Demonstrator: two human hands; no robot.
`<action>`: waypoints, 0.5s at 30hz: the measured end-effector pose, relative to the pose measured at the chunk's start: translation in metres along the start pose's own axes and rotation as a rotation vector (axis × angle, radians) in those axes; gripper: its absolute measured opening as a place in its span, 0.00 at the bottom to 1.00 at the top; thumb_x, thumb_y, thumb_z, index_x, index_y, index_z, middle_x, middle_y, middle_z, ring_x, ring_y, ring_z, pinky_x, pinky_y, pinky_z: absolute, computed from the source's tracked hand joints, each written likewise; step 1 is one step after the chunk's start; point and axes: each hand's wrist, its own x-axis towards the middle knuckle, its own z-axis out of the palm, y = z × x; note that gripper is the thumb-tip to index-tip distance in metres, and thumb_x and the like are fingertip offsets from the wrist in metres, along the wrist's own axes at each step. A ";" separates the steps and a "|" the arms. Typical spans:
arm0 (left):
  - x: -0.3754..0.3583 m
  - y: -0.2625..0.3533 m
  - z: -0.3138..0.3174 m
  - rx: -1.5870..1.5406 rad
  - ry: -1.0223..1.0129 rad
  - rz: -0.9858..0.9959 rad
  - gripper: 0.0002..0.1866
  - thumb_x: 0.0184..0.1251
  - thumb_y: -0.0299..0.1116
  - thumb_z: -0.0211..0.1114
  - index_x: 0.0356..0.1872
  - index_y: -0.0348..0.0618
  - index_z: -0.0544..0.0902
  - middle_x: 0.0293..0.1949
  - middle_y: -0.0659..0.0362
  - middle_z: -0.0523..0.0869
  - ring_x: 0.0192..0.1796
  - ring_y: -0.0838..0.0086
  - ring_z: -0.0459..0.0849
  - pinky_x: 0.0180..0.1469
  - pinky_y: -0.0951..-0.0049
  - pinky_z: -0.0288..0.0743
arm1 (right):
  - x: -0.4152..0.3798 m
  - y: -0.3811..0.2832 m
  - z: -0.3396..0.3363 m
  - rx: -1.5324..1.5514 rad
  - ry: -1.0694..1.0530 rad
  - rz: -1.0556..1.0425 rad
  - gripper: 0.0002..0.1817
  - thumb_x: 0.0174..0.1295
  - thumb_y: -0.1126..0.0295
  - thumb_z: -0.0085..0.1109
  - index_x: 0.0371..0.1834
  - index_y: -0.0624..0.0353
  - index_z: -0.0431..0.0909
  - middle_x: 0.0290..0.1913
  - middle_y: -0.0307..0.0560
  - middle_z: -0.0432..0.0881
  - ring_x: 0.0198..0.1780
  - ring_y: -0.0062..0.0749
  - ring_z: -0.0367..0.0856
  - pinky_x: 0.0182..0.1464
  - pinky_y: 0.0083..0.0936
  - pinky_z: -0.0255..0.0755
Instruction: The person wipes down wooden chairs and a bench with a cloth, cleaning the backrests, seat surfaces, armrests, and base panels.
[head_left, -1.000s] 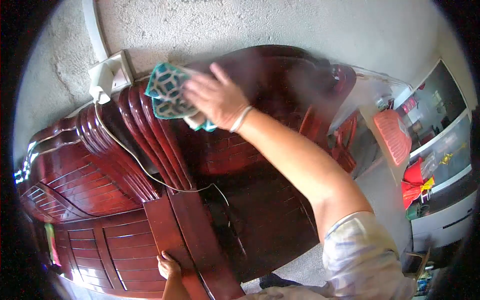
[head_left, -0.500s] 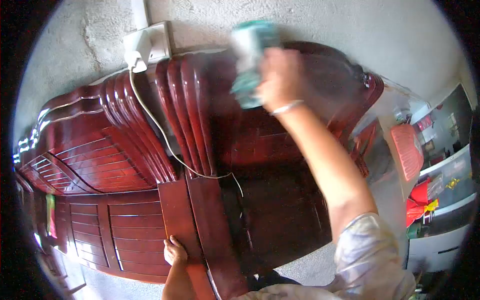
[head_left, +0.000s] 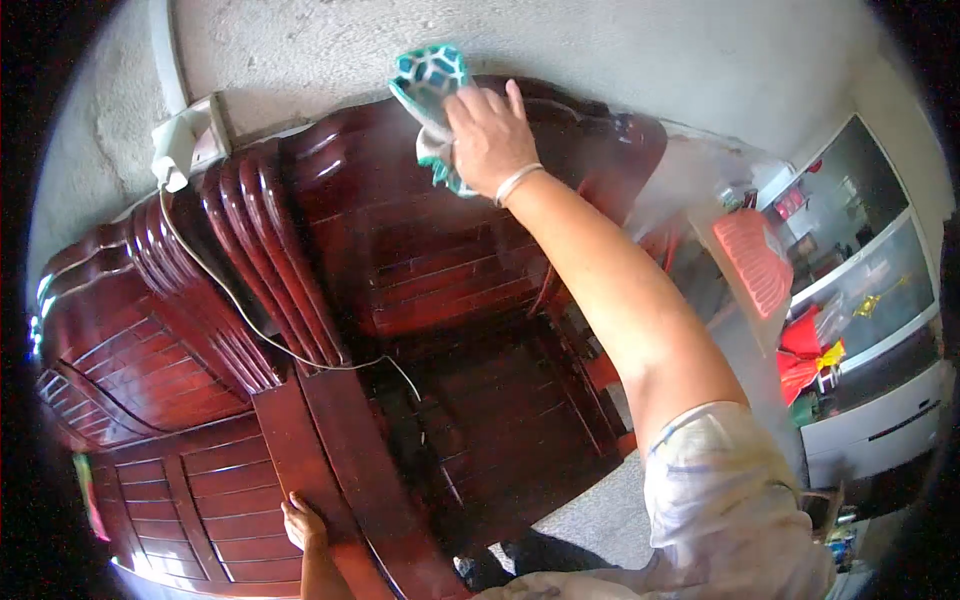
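While the left hand (head_left: 304, 522) lies at the outer edge of the left of two flat wooden armrests (head_left: 290, 430), the right hand (head_left: 492, 138) holds a teal-and-white patterned cloth (head_left: 432, 76) at the top of a dark red wooden backrest (head_left: 440, 225). The cloth is bunched under the right hand's bent fingers, with one part standing up past the fingertips in front of the wall (head_left: 620, 50) and another hanging below the hand. One finger sticks out apart from the others; the thumb's place cannot be made out. The left hand's fingers are slightly bent and close together, but whether they grip the wood cannot be told.

A pale band (head_left: 519, 184) circles the right wrist. To the left, a white plug (head_left: 174, 150) sits in a wall socket (head_left: 210, 132), and its cable (head_left: 228, 292) runs down across the ribbed wood to the dark seat (head_left: 500, 400). Well off to the right is a pink ribbed object (head_left: 755, 262).
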 end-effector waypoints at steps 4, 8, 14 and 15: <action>0.021 -0.043 0.023 -0.056 -0.065 0.082 0.24 0.66 0.50 0.43 0.44 0.36 0.72 0.42 0.41 0.78 0.46 0.50 0.76 0.46 0.55 0.68 | -0.015 0.040 -0.002 -0.036 0.040 0.203 0.15 0.47 0.70 0.52 0.41 0.60 0.70 0.43 0.48 0.72 0.49 0.43 0.70 0.57 0.51 0.54; -0.025 -0.067 0.000 -0.209 -0.057 0.072 0.22 0.62 0.39 0.53 0.54 0.37 0.67 0.53 0.42 0.69 0.57 0.50 0.65 0.56 0.57 0.61 | -0.043 0.101 0.002 -0.068 -0.076 0.409 0.17 0.49 0.69 0.51 0.44 0.61 0.69 0.46 0.51 0.72 0.53 0.44 0.69 0.60 0.45 0.53; -0.190 -0.126 -0.053 -0.066 -0.127 -0.176 0.31 0.57 0.47 0.58 0.60 0.47 0.64 0.56 0.44 0.69 0.59 0.55 0.67 0.56 0.57 0.64 | -0.100 0.187 0.011 -0.107 -0.167 0.494 0.17 0.56 0.63 0.49 0.46 0.62 0.68 0.48 0.54 0.69 0.54 0.43 0.69 0.63 0.45 0.50; -0.216 -0.122 -0.058 -0.039 -0.158 -0.200 0.30 0.57 0.47 0.58 0.60 0.47 0.64 0.56 0.44 0.69 0.59 0.55 0.67 0.56 0.57 0.64 | -0.109 0.200 0.016 -0.089 -0.156 0.509 0.17 0.56 0.63 0.49 0.46 0.62 0.68 0.48 0.54 0.69 0.54 0.43 0.69 0.63 0.45 0.50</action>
